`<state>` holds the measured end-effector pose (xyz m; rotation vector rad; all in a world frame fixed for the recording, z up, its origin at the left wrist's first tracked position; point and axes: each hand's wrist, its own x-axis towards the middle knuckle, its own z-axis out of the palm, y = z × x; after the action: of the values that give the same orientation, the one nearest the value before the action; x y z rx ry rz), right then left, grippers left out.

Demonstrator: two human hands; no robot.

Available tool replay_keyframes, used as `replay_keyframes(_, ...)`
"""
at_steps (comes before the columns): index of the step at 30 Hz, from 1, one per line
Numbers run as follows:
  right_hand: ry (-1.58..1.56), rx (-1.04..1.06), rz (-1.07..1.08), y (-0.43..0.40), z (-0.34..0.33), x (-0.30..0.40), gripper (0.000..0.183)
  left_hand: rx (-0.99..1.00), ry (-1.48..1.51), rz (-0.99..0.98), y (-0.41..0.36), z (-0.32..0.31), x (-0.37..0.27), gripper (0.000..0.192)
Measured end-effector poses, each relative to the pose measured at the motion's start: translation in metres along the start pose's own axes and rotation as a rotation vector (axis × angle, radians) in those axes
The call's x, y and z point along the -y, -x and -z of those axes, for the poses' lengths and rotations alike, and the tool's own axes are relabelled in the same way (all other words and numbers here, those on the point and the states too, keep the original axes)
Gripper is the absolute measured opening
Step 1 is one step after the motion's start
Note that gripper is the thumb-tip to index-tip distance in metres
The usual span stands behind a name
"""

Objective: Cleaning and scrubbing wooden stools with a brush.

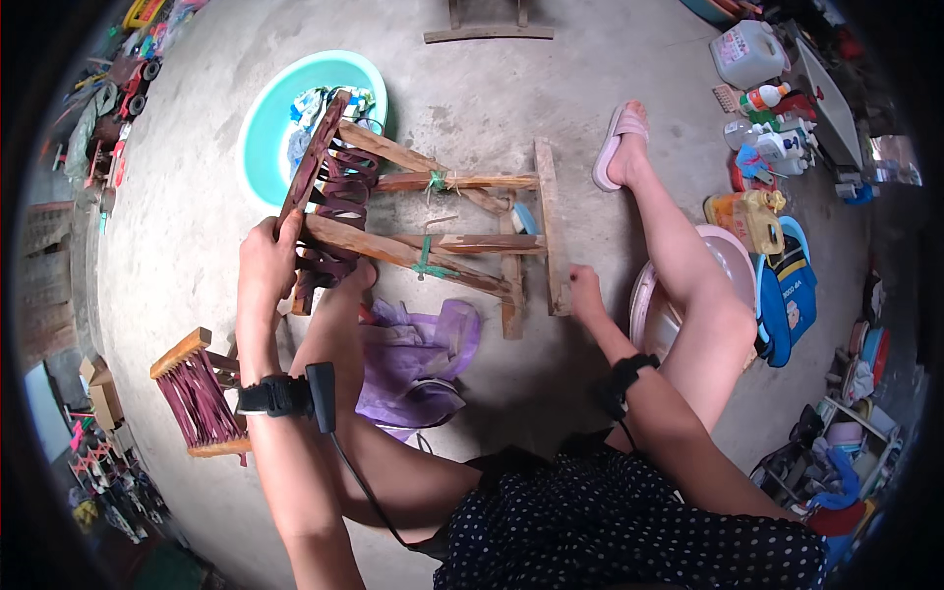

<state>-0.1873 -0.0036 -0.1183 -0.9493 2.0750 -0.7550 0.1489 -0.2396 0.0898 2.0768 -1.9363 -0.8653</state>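
A wooden folding stool with a woven maroon strap seat lies on its side before me, its legs crossed and bound with green ties. My left hand grips the dark top rail of the seat at the left. Near the lower end of the pale foot bar, my right hand is closed into a loose fist; whether something small is in it cannot be seen. A blue-and-white object lies behind the stool's legs.
A turquoise basin holding packets stands beyond the seat. Purple fabric lies between my legs. A second strap-seat stool is at left. Bottles, a yellow jug and a blue bag stand at right.
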Motion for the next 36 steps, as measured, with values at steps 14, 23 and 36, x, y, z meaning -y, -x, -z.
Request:
replay_keyframes(14,0.191,-0.235,-0.052,-0.076,0.0,0.029,0.025,0.019,-0.044,0.107,0.002,0.002,-0.003,0.042)
replay_keyframes(23,-0.278,-0.111,0.141,-0.083,-0.027,-0.044,0.024,0.015,-0.075,0.06,-0.006,-0.002,0.0,0.047)
replay_keyframes(36,0.219,-0.091,0.046,-0.065,-0.015,-0.022,0.022,0.004,-0.026,0.046,-0.001,-0.001,0.004,0.042)
